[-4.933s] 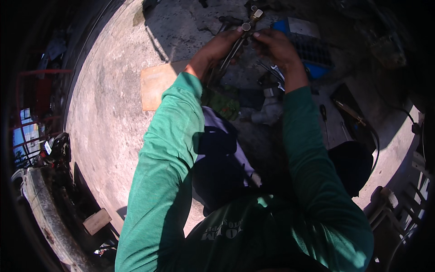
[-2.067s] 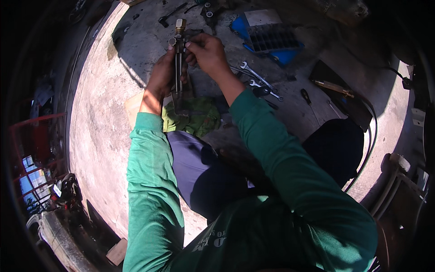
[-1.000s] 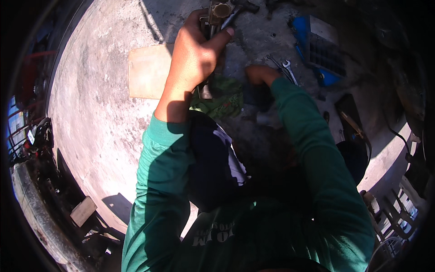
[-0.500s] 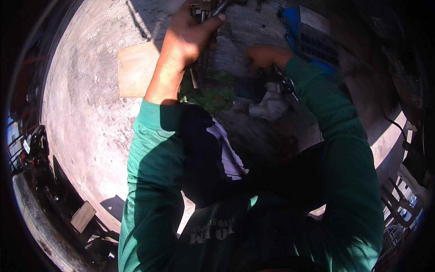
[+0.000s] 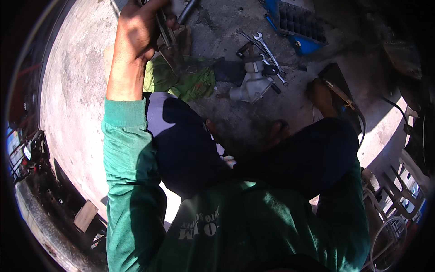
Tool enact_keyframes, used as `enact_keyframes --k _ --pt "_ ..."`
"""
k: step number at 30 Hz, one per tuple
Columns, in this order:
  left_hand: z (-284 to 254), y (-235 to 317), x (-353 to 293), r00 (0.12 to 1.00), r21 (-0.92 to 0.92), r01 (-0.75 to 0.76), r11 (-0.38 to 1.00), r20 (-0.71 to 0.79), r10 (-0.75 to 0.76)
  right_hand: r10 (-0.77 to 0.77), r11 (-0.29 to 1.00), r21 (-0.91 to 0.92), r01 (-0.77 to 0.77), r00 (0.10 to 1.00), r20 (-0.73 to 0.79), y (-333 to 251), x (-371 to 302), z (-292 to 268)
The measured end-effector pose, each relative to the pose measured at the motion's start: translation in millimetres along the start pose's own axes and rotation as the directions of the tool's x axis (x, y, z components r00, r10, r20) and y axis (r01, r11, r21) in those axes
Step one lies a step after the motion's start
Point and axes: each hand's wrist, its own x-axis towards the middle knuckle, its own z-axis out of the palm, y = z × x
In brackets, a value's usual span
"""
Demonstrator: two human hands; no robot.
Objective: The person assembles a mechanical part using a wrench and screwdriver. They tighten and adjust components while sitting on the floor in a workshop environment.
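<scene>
At the upper left, my left hand (image 5: pixel 138 34) is closed around a long metal part (image 5: pixel 164 27) with narrow rods. Its upper end runs out of the picture, and its lower end reaches over a green cloth (image 5: pixel 199 84). My right hand (image 5: pixel 321 97) is low at the right, in shade beside a brass-coloured nozzle tool (image 5: pixel 340 93) with a dark hose. Its fingers are too dark to tell whether they touch the tool. Between my hands, a grey cast metal housing (image 5: pixel 253 86) lies on the floor, with several wrenches (image 5: pixel 269 52) just beyond it.
A blue case (image 5: pixel 310 46) with a dark compartment tray (image 5: pixel 301 23) stands at the far right. A dark flat block (image 5: pixel 335 75) lies by the nozzle tool. Plastic chair parts (image 5: pixel 401 186) are at the right rim, a wooden block (image 5: pixel 85 216) at the lower left.
My right hand has moved from above the wrenches and housing, right and nearer, to the nozzle tool. My left hand, still holding the metal part, appears further left as the view shifted.
</scene>
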Motion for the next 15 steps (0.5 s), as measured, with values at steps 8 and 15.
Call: enact_keyframes --k 8,15 --pt "-13 7 -12 0.982 -0.013 0.154 0.988 -0.111 -0.155 -0.717 0.589 0.666 0.457 0.675 0.171 -121 -63 94" --pt "-51 27 -48 0.992 0.049 0.01 0.999 -0.124 -0.003 -0.76 0.61 0.412 0.677 0.647 0.063 -203 -64 127"
